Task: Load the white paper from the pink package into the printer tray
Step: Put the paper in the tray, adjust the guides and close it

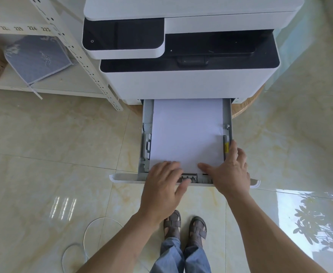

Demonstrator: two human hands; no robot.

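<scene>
The tray (pixel 228 115) stands pulled out of the printer (pixel 189 79), and the white paper (pixel 187 133) lies flat inside it between the side guides. The left hand (pixel 162 186) rests open, fingers spread on the paper's near edge. The right hand (pixel 228 170), also open, presses the near right corner and the tray's right wall.

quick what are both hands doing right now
Left hand: open, flat on the white paper stack, holding nothing.
Right hand: open, resting on the grey printer tray edge, holding nothing.

White paper (pixel 187 131), grey tray (pixel 228 115)
</scene>
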